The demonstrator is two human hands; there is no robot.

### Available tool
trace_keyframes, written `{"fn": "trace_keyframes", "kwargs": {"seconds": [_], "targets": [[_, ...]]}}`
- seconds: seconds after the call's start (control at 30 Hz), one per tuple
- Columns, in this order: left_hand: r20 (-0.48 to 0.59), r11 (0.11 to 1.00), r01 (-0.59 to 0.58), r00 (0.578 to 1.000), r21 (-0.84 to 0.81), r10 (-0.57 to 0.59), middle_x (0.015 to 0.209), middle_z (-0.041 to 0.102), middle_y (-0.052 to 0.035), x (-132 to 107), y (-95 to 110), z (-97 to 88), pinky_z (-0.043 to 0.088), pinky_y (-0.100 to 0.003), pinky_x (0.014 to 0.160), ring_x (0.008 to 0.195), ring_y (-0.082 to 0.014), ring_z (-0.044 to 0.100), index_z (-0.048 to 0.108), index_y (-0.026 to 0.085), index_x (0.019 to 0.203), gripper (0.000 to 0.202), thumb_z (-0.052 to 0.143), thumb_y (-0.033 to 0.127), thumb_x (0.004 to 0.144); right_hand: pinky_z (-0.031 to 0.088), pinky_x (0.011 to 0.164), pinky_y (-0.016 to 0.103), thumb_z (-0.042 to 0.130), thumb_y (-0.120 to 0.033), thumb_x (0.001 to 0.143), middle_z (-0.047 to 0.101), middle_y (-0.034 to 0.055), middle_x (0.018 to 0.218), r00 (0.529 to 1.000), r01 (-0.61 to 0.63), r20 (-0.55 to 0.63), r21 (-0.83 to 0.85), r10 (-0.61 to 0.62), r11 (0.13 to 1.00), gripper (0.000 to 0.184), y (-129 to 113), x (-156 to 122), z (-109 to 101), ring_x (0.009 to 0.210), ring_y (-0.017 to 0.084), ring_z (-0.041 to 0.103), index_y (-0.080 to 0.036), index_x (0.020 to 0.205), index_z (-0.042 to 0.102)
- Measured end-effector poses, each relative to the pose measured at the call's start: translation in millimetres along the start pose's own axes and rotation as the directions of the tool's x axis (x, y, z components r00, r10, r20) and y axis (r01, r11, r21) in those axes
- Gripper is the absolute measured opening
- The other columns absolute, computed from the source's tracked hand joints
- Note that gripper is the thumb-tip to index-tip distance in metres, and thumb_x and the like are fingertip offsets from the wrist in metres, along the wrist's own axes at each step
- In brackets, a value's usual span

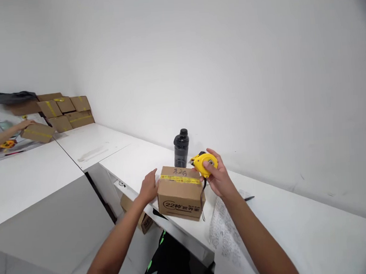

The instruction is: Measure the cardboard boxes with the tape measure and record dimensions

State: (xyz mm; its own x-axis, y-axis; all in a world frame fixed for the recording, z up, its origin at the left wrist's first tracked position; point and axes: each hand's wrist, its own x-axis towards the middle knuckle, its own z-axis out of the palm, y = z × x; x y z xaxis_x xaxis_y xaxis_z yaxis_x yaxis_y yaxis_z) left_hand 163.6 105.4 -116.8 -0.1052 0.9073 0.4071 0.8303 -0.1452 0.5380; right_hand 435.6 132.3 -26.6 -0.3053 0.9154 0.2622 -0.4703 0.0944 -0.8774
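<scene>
A small cardboard box (179, 195) with yellow tape across its top and dark print on its front sits near the front edge of a white table (302, 224). My left hand (149, 186) rests against the box's left side, fingers wrapped on it. My right hand (216, 174) holds a yellow tape measure (204, 163) just above the box's right top corner; its black strap hangs down beside the box.
A dark bottle (181, 148) stands behind the box by the white wall. A printed sheet (224, 230) and a pen (249, 198) lie right of the box. Another box (141, 217) sits under the table. At far left, another person's hand (25, 123) touches a box near stacked cartons (65, 112).
</scene>
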Motion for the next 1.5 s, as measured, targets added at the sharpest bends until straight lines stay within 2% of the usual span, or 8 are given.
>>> {"fn": "trace_keyframes", "kwargs": {"seconds": [0.1, 0.2, 0.27, 0.37, 0.53, 0.8, 1.2, 1.5], "targets": [[-0.066, 0.965, 0.137, 0.986, -0.225, -0.156, 0.127, 0.06, -0.0148, -16, 5, 20.6, 0.038, -0.045, 0.105, 0.121, -0.0283, 0.053, 0.06, 0.017, 0.12, 0.045, 0.057, 0.039, 0.08, 0.048, 0.041, 0.021, 0.08, -0.046, 0.068, 0.06, -0.0007, 0.092, 0.995, -0.094, 0.022, -0.154, 0.098, 0.984, 0.081, 20, -2, 13, 0.064, 0.015, 0.063, -0.032, 0.133, 0.034], [0.0, 0.738, 0.291, 0.931, -0.608, -0.366, 0.118, 0.066, -0.0138, -29, 26, 17.0, 0.044, -0.043, 0.098, 0.115, -0.0267, 0.058, 0.064, 0.017, 0.111, 0.045, 0.046, 0.051, 0.087, 0.048, 0.042, 0.021, 0.077, -0.046, 0.07, 0.057, -0.0029, 0.09, 0.991, -0.1, 0.043, -0.367, 0.124, 0.925, 0.076, 26, -4, 19, 0.057, 0.01, 0.056, -0.032, 0.133, 0.036], [0.127, 0.556, 0.329, 0.92, -0.763, -0.37, 0.127, 0.063, -0.0128, -37, 44, 8.7, 0.044, -0.042, 0.1, 0.12, -0.0268, 0.056, 0.058, 0.019, 0.122, 0.055, 0.044, 0.059, 0.088, 0.05, 0.047, 0.023, 0.074, -0.046, 0.074, 0.056, -0.0025, 0.094, 0.987, -0.068, 0.096, -0.472, 0.128, 0.879, 0.073, 23, -3, 22, 0.057, 0.009, 0.054, -0.032, 0.134, 0.035], [0.236, 0.454, 0.358, 0.923, -0.816, -0.305, 0.145, 0.048, -0.0121, -47, 65, 3.0, 0.039, -0.039, 0.107, 0.13, -0.0274, 0.048, 0.042, 0.022, 0.14, 0.07, 0.059, 0.056, 0.081, 0.056, 0.064, 0.031, 0.069, -0.045, 0.079, 0.057, 0.0015, 0.107, 0.976, 0.052, 0.199, -0.615, 0.091, 0.787, 0.07, 19, 4, 29, 0.073, 0.014, 0.06, -0.033, 0.138, 0.034], [0.206, 0.431, 0.314, 0.938, -0.846, -0.28, 0.151, 0.038, -0.015, -51, 75, 12.5, 0.039, -0.037, 0.108, 0.133, -0.0243, 0.046, 0.024, 0.022, 0.148, 0.077, 0.061, 0.04, 0.082, 0.042, 0.103, 0.045, 0.06, -0.041, 0.086, 0.047, 0.0081, 0.139, 0.9, 0.363, 0.432, -0.814, 0.055, 0.454, 0.06, 20, 18, 47, 0.12, 0.025, 0.052, -0.029, 0.14, 0.036], [0.1, 0.568, 0.239, 0.959, -0.787, -0.266, 0.151, 0.041, -0.0073, -52, 81, 8.0, 0.039, -0.037, 0.108, 0.134, -0.0236, 0.045, 0.038, 0.026, 0.146, 0.061, 0.052, 0.031, 0.086, 0.045, 0.097, 0.043, 0.05, -0.041, 0.092, 0.05, 0.0071, 0.136, 0.838, 0.462, 0.503, -0.861, 0.214, 0.215, 0.051, 3, 15, 48, 0.113, 0.024, 0.057, -0.031, 0.14, 0.036], [-0.002, 0.68, 0.194, 0.961, -0.707, -0.276, 0.144, 0.051, -0.0063, -42, 75, 15.6, 0.032, -0.039, 0.115, 0.133, -0.0232, 0.046, 0.052, 0.022, 0.137, 0.052, 0.053, 0.027, 0.085, 0.048, 0.089, 0.039, 0.058, -0.042, 0.085, 0.061, 0.0033, 0.126, 0.946, 0.18, 0.221, -0.966, 0.236, 0.183, 0.048, -61, -46, -41, 0.104, 0.024, 0.061, -0.031, 0.13, 0.047], [0.0, 0.675, 0.2, 0.959, -0.71, -0.284, 0.142, 0.053, -0.0049, -38, 78, 15.0, 0.036, -0.039, 0.113, 0.13, -0.023, 0.049, 0.053, 0.023, 0.136, 0.051, 0.053, 0.028, 0.085, 0.046, 0.094, 0.042, 0.058, -0.039, 0.084, 0.059, 0.0028, 0.13, 0.967, 0.125, 0.163, -0.973, 0.195, 0.193, 0.048, -63, -63, -53, 0.11, 0.024, 0.059, -0.033, 0.131, 0.048]]}}
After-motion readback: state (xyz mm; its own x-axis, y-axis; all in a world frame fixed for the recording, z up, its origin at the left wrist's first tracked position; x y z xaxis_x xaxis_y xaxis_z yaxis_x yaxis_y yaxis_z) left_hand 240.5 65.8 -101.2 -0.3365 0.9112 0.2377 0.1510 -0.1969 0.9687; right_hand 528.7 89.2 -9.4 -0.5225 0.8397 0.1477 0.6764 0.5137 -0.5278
